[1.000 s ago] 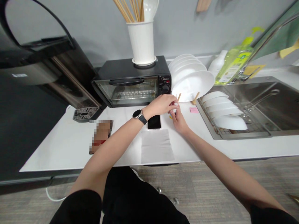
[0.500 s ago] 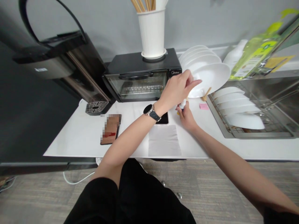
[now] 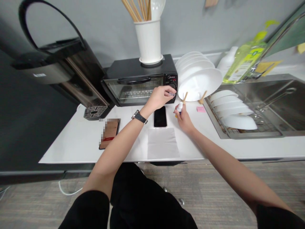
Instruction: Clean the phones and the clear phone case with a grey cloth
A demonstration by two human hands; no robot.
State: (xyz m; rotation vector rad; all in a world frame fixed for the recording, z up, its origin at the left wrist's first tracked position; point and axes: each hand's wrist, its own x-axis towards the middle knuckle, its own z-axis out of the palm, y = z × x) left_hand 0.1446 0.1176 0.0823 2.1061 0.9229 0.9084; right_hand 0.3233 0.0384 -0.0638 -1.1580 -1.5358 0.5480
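Observation:
My left hand (image 3: 160, 97), with a watch on its wrist, is in front of the toaster oven (image 3: 140, 83). Its fingers pinch a small clear cap (image 3: 171, 94). Lower and to the right, my right hand (image 3: 184, 120) is wrapped round a small bottle (image 3: 180, 107) with a white top; the fingers cover most of its body. Between and below the hands, a smartphone (image 3: 160, 117) lies on the counter with its dark screen up. A light grey cloth (image 3: 163, 143) is spread flat just in front of the phone.
White plates (image 3: 200, 83) stand in a wooden rack behind my right hand. Bowls (image 3: 239, 122) sit in the sink (image 3: 269, 132) at the right. A utensil holder (image 3: 149, 41) tops the oven. A black drinks machine (image 3: 69, 76) and a brown packet (image 3: 109, 133) are at left.
My left hand has moved left and down, away from the bottle, with the clear cap now showing in its fingers. My right hand still holds the bottle. The view has shifted slightly.

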